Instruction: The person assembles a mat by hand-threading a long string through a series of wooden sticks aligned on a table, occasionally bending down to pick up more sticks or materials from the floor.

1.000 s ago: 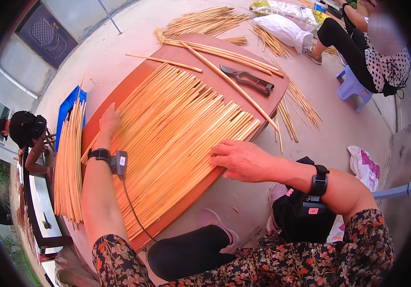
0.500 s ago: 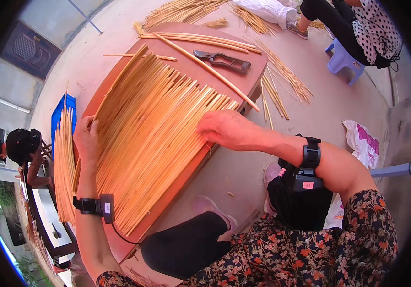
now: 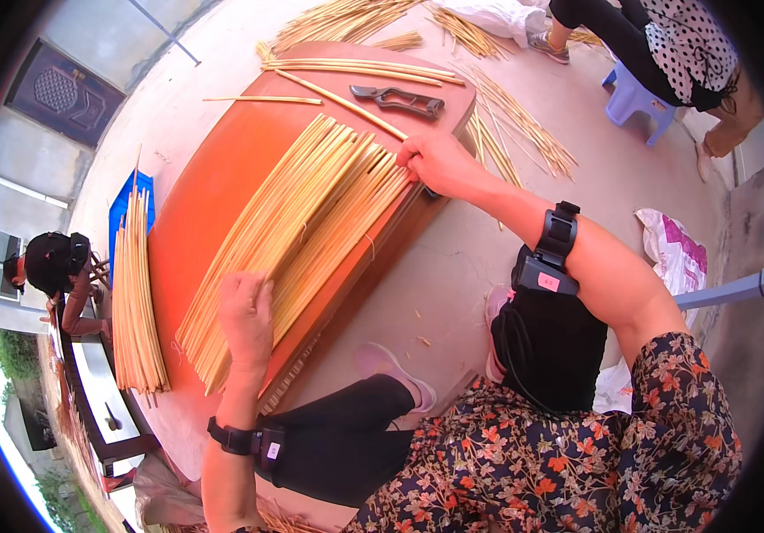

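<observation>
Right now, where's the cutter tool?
Head view: the dark cutter tool lies at the far end of the orange table, beyond the right hand, beside long loose sticks.

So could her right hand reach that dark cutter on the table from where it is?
Probably yes: the right hand rests at the sticks' far end, the cutter lies just beyond, and only bare table lies between.

On the orange counter (image 3: pixel 213 195) a broad layer of yellow sticks (image 3: pixel 311 213) lies fanned. The left hand (image 3: pixel 244 315) presses its near end, the right hand (image 3: pixel 435 160) its far end. Dark pliers (image 3: pixel 400 99) lie beyond; another stick bundle (image 3: pixel 133 293) lies at left.
</observation>
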`<state>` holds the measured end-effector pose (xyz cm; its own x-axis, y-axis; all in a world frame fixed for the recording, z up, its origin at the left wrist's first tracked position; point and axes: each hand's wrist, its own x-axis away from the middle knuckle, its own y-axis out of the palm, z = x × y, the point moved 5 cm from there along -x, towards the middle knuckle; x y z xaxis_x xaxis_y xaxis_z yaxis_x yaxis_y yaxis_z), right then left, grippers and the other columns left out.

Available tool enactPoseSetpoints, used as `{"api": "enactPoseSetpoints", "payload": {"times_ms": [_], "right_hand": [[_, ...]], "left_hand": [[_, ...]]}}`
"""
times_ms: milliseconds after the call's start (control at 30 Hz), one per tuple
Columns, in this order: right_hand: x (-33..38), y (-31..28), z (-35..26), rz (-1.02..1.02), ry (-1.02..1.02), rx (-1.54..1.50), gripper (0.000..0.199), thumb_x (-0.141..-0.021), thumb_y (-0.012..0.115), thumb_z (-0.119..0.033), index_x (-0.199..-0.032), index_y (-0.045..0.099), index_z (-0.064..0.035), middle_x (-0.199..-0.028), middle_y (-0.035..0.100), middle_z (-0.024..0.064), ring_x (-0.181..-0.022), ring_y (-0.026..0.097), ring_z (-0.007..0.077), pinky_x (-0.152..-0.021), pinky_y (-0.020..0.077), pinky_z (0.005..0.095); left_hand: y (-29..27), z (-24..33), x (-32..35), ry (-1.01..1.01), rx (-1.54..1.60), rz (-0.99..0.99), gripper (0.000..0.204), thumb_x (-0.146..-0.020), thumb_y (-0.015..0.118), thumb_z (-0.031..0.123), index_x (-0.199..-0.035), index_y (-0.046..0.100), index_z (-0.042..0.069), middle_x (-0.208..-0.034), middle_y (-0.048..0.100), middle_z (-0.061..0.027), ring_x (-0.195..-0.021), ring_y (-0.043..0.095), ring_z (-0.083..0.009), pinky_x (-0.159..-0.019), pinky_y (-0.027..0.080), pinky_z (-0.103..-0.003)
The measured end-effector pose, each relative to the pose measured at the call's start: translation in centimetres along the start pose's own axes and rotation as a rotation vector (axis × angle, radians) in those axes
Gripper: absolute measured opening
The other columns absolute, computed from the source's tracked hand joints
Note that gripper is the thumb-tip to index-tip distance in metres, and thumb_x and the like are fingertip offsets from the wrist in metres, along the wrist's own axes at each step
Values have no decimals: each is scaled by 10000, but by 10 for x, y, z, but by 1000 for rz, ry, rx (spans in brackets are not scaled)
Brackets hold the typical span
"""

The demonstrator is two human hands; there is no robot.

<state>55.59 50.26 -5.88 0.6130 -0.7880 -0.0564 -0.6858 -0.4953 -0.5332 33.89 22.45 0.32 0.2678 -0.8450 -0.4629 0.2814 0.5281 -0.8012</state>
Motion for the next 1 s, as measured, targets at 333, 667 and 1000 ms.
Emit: {"api": "enactPoseSetpoints", "payload": {"times_ms": [333,667,1000], "right_hand": [[-7,6,18,-60,133,-115,240,-849,548,-32,-1037,696,-18,-957,703,195,-881,689,314,-778,538,390],[17,42,-54,79,-462,210,120,-849,621,-85,-930,701,-47,-906,648,141,-917,631,340,-815,499,412],[63,107,-95,-269,-676,395,128,-838,642,-44,-959,684,-35,-952,620,98,-976,603,305,-861,486,400]], "left_hand": [[29,-3,24,197,-193,-99,261,-823,715,10,-1079,688,56,-903,583,-115,-856,589,-286,-742,482,-376],[22,-9,50,226,-266,-43,269,-845,641,14,-1112,668,33,-913,602,-120,-863,590,-304,-746,482,-396],[-9,-29,106,65,-8,-16,294,-879,588,16,-1169,632,1,-1066,632,-189,-1025,603,-358,-868,505,-411]]}}
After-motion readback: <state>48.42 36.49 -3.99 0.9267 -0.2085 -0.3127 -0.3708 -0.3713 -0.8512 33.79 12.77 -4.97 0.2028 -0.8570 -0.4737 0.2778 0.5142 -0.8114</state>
